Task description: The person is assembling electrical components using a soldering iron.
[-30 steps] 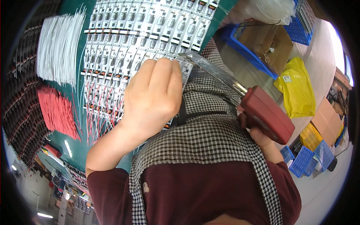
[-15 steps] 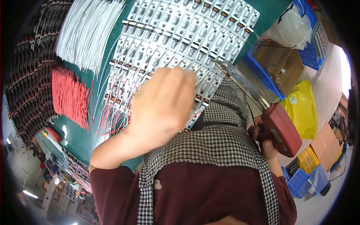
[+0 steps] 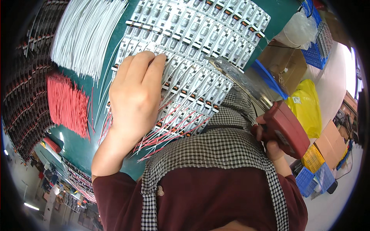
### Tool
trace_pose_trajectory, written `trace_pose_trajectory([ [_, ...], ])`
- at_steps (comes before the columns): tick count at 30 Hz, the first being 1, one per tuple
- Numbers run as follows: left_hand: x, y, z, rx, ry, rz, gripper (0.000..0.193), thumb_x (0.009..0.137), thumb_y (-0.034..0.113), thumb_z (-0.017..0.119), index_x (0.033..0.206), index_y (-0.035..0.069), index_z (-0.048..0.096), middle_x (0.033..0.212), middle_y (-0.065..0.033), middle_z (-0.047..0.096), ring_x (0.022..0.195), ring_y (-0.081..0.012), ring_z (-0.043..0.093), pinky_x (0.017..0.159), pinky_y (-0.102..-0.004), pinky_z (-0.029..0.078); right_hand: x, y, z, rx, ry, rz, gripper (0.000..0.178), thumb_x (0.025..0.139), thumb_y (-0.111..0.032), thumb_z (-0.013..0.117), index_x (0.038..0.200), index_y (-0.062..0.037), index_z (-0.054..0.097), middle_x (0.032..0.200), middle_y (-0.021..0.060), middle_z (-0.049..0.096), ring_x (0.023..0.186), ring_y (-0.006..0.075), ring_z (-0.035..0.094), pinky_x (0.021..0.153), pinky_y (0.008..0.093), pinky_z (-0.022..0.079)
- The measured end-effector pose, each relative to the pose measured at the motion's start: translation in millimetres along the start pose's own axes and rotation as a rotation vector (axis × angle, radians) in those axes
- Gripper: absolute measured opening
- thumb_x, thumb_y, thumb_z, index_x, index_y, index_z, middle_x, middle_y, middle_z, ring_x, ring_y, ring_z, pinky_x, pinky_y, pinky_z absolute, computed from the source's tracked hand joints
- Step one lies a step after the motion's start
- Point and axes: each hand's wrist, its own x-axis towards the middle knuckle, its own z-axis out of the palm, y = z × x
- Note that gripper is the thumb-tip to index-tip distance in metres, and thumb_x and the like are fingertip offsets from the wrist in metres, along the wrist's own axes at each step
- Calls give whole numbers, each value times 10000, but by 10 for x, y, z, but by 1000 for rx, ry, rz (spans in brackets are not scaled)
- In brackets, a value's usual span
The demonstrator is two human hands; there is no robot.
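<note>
My right hand [image 3: 271,148] grips the red handle of a soldering gun [image 3: 287,127]. Its long metal front slants up and left, and the tip hangs over a panel of small white circuit boards [image 3: 200,29]. Over the left part of that panel is my left hand [image 3: 137,92], back upward, with bent fingers drawn together; their tips point down at the boards and are partly hidden. What they pinch, if anything, cannot be made out. Thin white and red wires [image 3: 169,129] stick out from the lower rows of boards toward my apron.
On the green table [image 3: 79,148] lie a bundle of white wires [image 3: 86,34] and a bundle of red wires [image 3: 67,106]. Rows of dark boards [image 3: 27,84] stand at the left. To the right are a cardboard box [image 3: 285,63], a yellow bag [image 3: 308,107] and blue baskets [image 3: 306,181].
My left hand has moved left across the panel, uncovering boards and wires in the middle. The soldering gun's tip has shifted slightly left and up, still in my right hand.
</note>
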Motion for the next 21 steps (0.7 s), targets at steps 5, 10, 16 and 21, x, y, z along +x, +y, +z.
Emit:
trace_pose_trajectory([
  [5, 38, -12, 42, 10, 14, 36, 312, 645, 10, 555, 952, -38, 585, 885, -116, 546, 765, -256, 538, 645, -323, 458, -9, 2, 10, 2, -6, 7, 915, 636, -472, 778, 1238, 92, 383, 691, 31, 569, 541, 62, 493, 480, 179, 367],
  [10, 72, 75, 101, -111, 103, 102, 293, 625, 14, 556, 911, -36, 589, 849, -109, 551, 746, -249, 532, 617, -320, 461, 5, 119, -95, -215, -116, -102, 850, 713, -406, 735, 1280, 100, 353, 764, 33, 602, 607, 81, 541, 646, 235, 458],
  [16, 61, 154, 174, -82, 77, 128, 312, 596, 11, 562, 903, -41, 586, 824, -100, 523, 733, -237, 519, 600, -308, 459, 78, 99, -114, -529, -207, -93, 564, 703, -355, 716, 1106, 15, 578, 1131, 183, 570, 928, 258, 617, 823, 323, 476],
  [21, 82, 174, 177, -63, 57, 129, 312, 589, 11, 567, 894, -50, 582, 833, -105, 510, 736, -238, 510, 600, -308, 458, 124, 73, -51, -555, -213, -160, 467, 708, -319, 705, 1045, -9, 617, 1216, 232, 507, 1053, 336, 563, 870, 356, 464],
])
